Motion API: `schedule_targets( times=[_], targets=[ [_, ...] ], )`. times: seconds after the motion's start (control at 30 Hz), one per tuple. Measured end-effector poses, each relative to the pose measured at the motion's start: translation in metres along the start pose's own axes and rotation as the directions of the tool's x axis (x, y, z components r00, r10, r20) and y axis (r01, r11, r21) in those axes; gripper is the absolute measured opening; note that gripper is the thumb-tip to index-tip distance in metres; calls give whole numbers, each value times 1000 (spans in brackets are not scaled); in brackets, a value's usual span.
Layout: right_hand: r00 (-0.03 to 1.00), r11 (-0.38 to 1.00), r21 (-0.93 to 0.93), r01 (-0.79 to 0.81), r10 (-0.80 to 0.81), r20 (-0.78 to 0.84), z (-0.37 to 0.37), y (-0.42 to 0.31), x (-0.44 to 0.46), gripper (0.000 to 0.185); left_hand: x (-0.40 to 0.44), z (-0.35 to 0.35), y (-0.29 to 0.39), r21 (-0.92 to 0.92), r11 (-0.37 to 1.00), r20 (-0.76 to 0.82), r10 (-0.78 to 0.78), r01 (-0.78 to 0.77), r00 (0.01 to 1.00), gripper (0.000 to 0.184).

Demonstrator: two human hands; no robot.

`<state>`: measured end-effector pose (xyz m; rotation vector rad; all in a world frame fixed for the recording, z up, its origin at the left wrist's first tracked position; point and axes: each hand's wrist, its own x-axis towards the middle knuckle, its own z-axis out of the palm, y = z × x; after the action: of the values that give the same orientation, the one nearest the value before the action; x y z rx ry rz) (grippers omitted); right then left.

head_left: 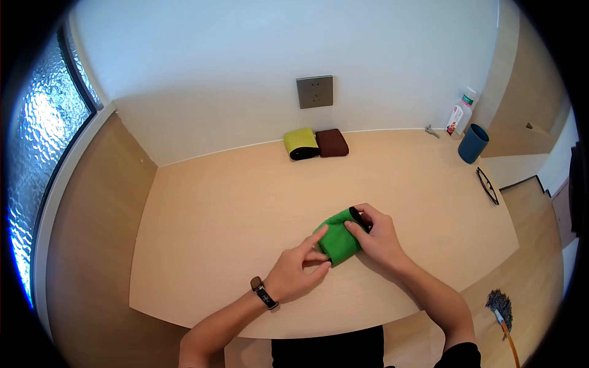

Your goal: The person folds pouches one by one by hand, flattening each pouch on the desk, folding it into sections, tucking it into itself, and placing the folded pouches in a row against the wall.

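A green folded cloth (341, 240) with a black inner side is held tilted just above the front middle of the desk. My right hand (379, 236) grips its right end, thumb on top and fingers behind the fold. At the left edge, my left hand (296, 270) has its index finger on the green face and its other fingers and thumb by the lower corner. Part of the left fingers is hidden by the cloth. By the wall lie a folded yellow-green cloth (300, 141) with a black underside and a folded dark brown cloth (332, 142), side by side.
On the wooden desk (202, 214), a clear bottle (458, 118), a blue cup (473, 143), a small grey object (432, 131) and black glasses (488, 186) stand or lie at the right. A wall socket (315, 92) is behind. A mop (500, 306) lies on the floor.
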<state>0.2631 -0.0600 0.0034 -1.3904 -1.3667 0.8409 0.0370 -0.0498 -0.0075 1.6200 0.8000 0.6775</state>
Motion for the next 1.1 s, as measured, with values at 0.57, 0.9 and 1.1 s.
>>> schedule_targets(
  times=[0.57, 0.9, 1.1],
  targets=[
    [951, 866, -439, 239, -300, -74, 3, 10, 6, 23, 13, 5, -1, 577, 722, -61, 505, -383, 861, 42],
    [952, 869, -409, 277, -305, -3, 5, 12, 7, 25, 16, 11, -3, 270, 944, -108, 224, -188, 969, 29],
    [880, 787, -414, 456, -468, 80, -4, 8, 7, 36, 16, 7, -13, 386, 866, -78, 373, -317, 925, 23]
  ],
)
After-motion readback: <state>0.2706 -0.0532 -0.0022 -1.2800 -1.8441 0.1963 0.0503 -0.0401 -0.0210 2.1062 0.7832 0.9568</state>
